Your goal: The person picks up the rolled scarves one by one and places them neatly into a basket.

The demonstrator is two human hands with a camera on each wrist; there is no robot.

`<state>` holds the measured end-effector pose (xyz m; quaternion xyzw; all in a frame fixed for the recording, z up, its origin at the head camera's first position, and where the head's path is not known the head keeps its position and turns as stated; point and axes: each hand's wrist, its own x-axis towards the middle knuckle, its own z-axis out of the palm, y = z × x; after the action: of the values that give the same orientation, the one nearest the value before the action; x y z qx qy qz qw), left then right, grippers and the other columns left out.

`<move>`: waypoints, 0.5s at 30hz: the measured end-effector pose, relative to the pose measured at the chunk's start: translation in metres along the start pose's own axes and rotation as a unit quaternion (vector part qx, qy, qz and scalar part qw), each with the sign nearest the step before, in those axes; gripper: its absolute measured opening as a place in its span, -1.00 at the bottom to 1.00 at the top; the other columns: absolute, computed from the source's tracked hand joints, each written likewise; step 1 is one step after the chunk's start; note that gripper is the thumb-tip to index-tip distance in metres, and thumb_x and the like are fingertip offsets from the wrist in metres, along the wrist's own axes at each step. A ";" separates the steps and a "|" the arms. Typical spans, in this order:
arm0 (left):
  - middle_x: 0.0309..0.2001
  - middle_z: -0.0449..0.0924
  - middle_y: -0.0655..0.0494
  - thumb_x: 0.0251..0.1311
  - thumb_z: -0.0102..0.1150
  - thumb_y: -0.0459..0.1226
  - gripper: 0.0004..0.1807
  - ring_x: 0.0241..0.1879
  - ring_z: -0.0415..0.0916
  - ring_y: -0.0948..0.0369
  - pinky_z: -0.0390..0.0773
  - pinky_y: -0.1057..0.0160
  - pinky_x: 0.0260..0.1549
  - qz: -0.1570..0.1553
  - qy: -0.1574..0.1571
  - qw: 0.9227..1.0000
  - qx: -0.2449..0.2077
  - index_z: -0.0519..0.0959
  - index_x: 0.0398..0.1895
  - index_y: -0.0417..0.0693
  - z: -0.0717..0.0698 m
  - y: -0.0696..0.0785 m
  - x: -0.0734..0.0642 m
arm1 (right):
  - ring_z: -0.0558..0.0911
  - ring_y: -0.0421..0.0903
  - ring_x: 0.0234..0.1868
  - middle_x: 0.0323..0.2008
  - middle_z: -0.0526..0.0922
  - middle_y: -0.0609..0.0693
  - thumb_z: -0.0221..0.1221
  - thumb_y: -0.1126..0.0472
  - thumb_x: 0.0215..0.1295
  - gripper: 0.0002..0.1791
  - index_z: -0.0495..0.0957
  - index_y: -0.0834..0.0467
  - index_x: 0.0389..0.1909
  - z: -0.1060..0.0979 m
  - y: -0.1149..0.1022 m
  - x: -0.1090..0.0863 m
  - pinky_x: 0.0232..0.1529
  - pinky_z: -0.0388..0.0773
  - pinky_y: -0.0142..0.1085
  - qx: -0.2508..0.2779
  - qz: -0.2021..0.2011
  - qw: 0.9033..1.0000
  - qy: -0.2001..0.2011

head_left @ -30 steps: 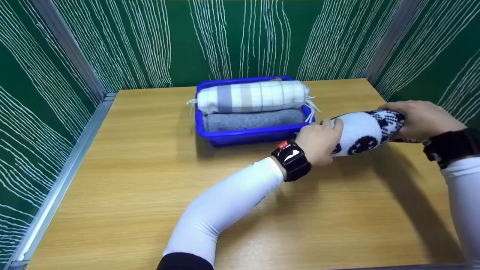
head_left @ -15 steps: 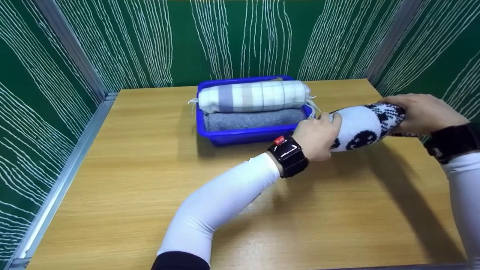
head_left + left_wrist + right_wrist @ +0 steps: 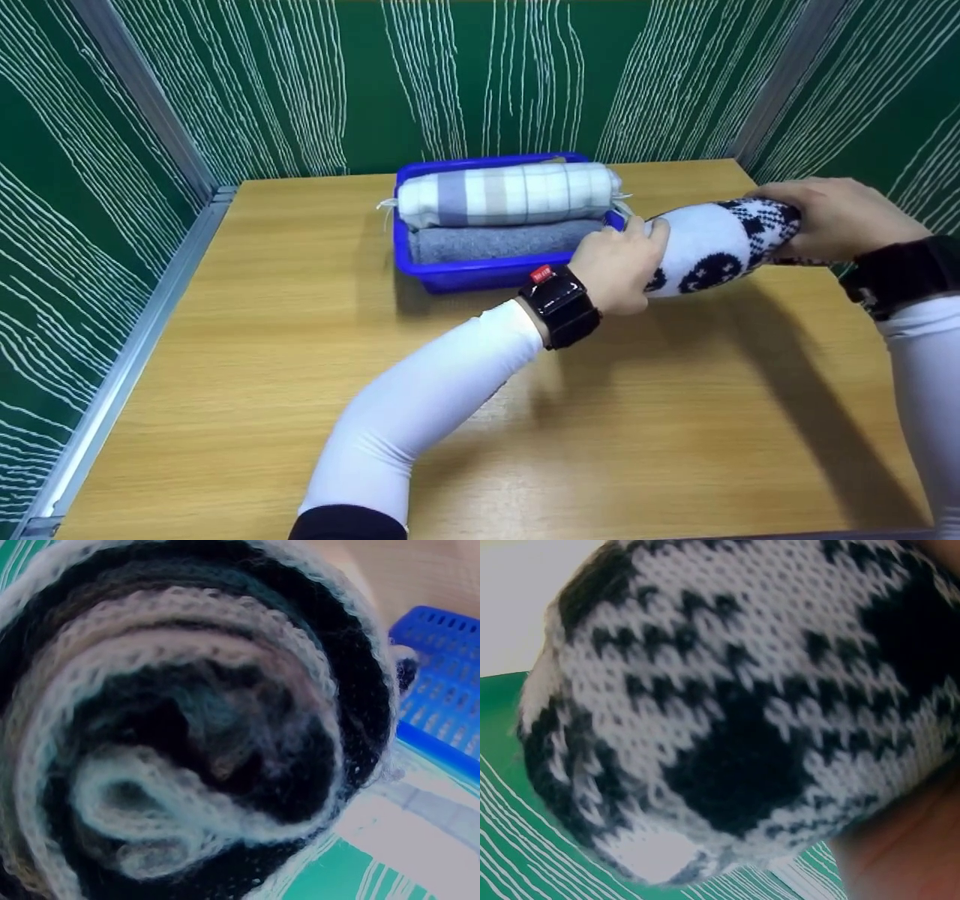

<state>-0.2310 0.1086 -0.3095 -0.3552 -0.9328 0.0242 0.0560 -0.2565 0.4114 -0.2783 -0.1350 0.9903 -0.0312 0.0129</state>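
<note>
A rolled-up black-and-white knitted scarf (image 3: 701, 244) is held above the table, to the right of the blue basket. My left hand (image 3: 619, 270) grips its near-left end, close beside the basket's right front corner. At the opposite end, my right hand (image 3: 836, 221) holds the roll with the fingers wrapped over it. The left wrist view is filled by the spiral end of the scarf (image 3: 157, 649), its layers coiled inside one another. Close in the right wrist view, the knitted pattern of the scarf (image 3: 727, 705) covers most of the picture.
Near the back of the wooden table (image 3: 270, 360) stands the blue basket (image 3: 487, 268). Inside lie a rolled plaid fringed scarf (image 3: 540, 193) and a rolled grey cloth (image 3: 495, 241). Green panels (image 3: 367, 90) with white lines enclose the back and sides.
Both hands, gripping the scarf, have shifted slightly left and up in the head view, toward the basket. The basket and its contents stay in place.
</note>
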 end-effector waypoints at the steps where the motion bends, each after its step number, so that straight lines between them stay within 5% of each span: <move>1: 0.35 0.56 -0.02 0.27 0.38 -0.02 -0.02 -0.02 0.70 0.16 0.79 0.19 -0.17 -0.001 -0.002 1.000 -0.002 0.16 0.67 -0.10 -0.001 -0.001 0.000 | 0.57 0.56 0.23 0.33 0.55 0.53 0.58 0.24 0.07 -0.06 0.44 0.21 0.52 0.000 -0.001 0.001 0.22 0.47 0.52 0.000 -0.002 1.000 0.003; 15: 0.37 0.54 -0.04 0.23 0.43 -0.01 -0.06 -0.03 0.72 0.10 0.80 0.13 -0.11 0.003 0.004 1.000 -0.023 0.22 0.60 -0.09 -0.007 -0.018 -0.009 | 0.59 0.51 0.21 0.30 0.59 0.49 0.61 0.23 0.01 -0.05 0.48 0.14 0.50 -0.008 -0.013 0.006 0.20 0.49 0.50 0.000 -0.017 1.000 0.013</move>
<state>-0.2352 0.0896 -0.3018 -0.3589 -0.9320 0.0009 0.0517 -0.2590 0.3980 -0.2694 -0.1518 0.9879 -0.0330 -0.0003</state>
